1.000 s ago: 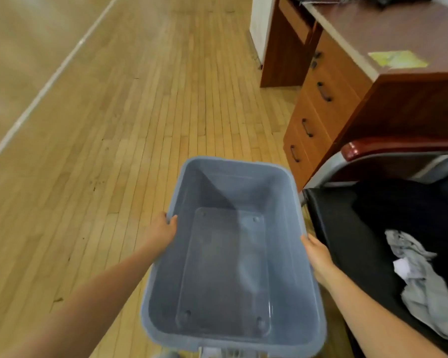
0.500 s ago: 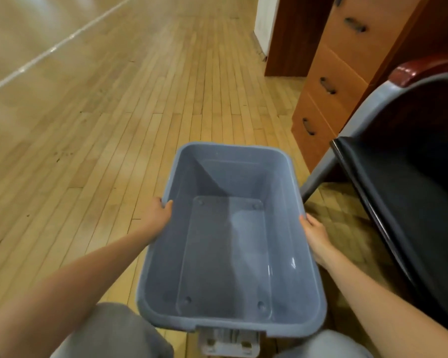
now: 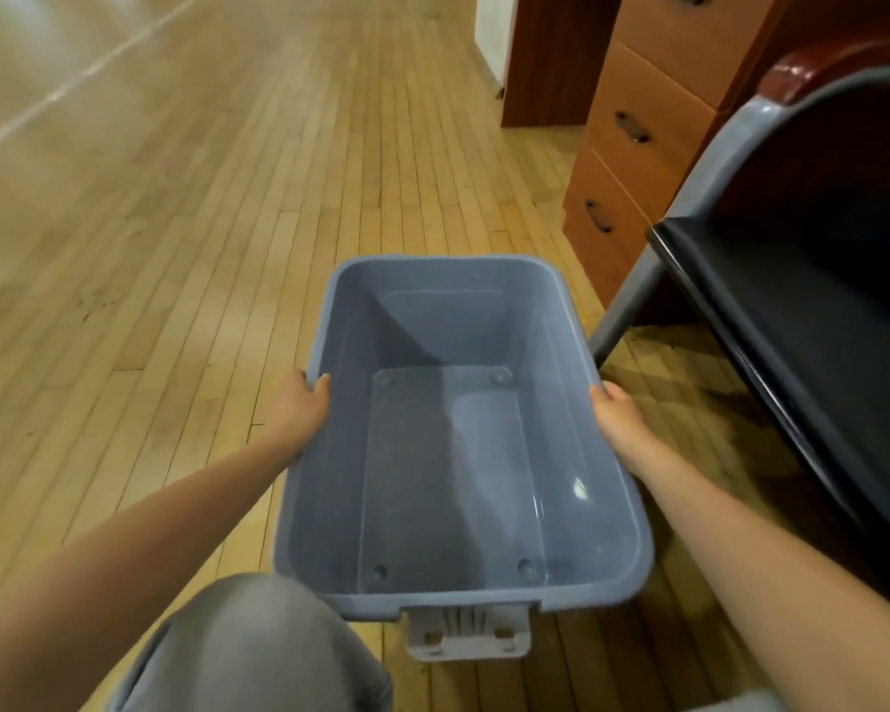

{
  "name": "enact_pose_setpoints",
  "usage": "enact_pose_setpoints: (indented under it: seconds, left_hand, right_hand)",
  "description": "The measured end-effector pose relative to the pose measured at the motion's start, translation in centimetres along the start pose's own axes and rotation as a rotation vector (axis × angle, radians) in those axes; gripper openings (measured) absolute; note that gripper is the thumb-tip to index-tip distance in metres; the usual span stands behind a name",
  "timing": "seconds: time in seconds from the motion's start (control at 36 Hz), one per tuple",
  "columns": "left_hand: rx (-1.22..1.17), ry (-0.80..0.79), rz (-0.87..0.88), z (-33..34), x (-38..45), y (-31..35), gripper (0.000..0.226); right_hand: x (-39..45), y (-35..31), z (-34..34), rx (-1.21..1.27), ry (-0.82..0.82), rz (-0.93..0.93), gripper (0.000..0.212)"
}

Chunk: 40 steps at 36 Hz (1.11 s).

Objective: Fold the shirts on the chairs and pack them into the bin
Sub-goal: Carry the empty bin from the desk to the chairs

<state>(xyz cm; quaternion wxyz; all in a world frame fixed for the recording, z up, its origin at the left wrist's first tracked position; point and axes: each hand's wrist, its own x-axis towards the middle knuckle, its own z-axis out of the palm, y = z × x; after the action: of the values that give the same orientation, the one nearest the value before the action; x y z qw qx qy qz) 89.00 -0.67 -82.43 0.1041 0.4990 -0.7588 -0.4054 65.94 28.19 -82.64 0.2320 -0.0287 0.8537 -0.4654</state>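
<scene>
A grey-blue plastic bin [image 3: 330, 321] with nothing inside it is low over the wooden floor in front of me. My left hand [image 3: 299, 411] grips its left rim, thumb hooked over the edge. My right hand [image 3: 618, 418] grips the right rim the same way. A pale latch handle [image 3: 466, 634] sticks out under the near end of the bin. At the right stands a chair [image 3: 771, 310] with a black seat and grey frame. No shirt shows in this view.
A wooden desk with drawers [image 3: 633, 161] stands behind the chair at the upper right. Open plank floor [image 3: 176, 223] stretches to the left and ahead. My knee in grey trousers [image 3: 247, 644] is bent just below the bin's left corner.
The bin has come lower toward the floor and my view has dropped with it. The white shirts on the chair seat have gone out of view. My knee has come into view.
</scene>
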Motion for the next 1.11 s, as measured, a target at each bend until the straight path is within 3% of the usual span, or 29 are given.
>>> enact_pose_setpoints:
  seconds: [0.36, 0.53, 0.58, 0.64, 0.75, 0.78, 0.92, 1.11]
  left_hand:
    - [0.208, 0.062, 0.088, -0.1, -0.3, -0.4, 0.044]
    - [0.479, 0.096, 0.085, 0.3, -1.5, 0.7, 0.045]
    - [0.581, 0.153, 0.186, 0.8, -2.4, 1.7, 0.055]
    - [0.502, 0.163, 0.346, 2.1, -3.3, 3.3, 0.057]
    - [0.173, -0.03, 0.602, 5.5, -7.5, 9.4, 0.03]
    - [0.106, -0.101, 0.649, 6.5, -9.2, 11.4, 0.035]
    - [-0.266, -0.415, 0.614, 9.9, -18.6, 19.7, 0.036]
    - [-0.335, -0.67, 0.714, 13.3, -29.8, 27.4, 0.025]
  right_hand:
    - [-3.7, 1.2, -2.1, -0.17, -0.082, 0.043, 0.04]
    - [-6.6, 1.2, -3.7, -0.271, -0.106, 0.045, 0.034]
    - [-7.5, 0.8, -4.7, -0.289, -0.08, -0.003, 0.034]
    - [-8.5, -0.1, -6.0, -0.273, -0.029, -0.072, 0.032]
    - [-12.5, -2.3, -9.3, -0.136, 0.037, -0.161, 0.022]
    - [-13.8, -2.8, -10.5, -0.111, 0.063, -0.185, 0.024]
    - [-18.5, -3.6, -17.3, -0.028, 0.291, -0.239, 0.037]
    - [-23.3, -1.1, -26.9, 0.104, 0.538, -0.194, 0.031]
